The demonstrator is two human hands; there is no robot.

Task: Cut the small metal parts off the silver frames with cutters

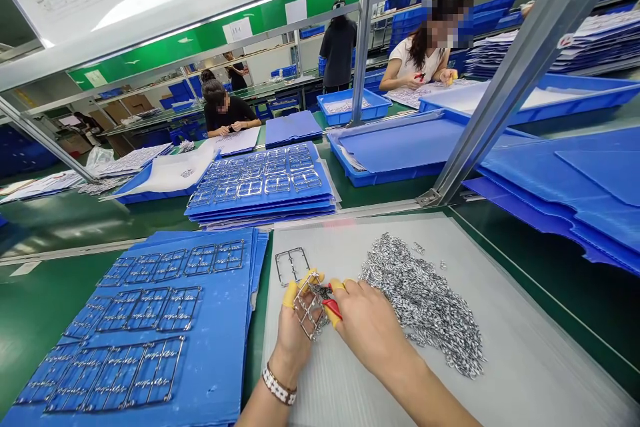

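My left hand, with yellow finger covers and a patterned wristband, grips a small metal frame with small parts on it, tilted up above the mat. My right hand, also with yellow finger covers, is closed around red-handled pliers. The pliers' tip meets the frame's right side, where fingers partly hide it. Just behind my left hand an open metal frame lies flat on the translucent mat. To the right of my hands spreads a heap of small silvery metal pieces.
On the left, blue sheets carry rows of metal frames. Beyond the metal rail stand a stack of blue sheets with frames and a blue tray. A slanted metal post rises at right. Co-workers sit opposite.
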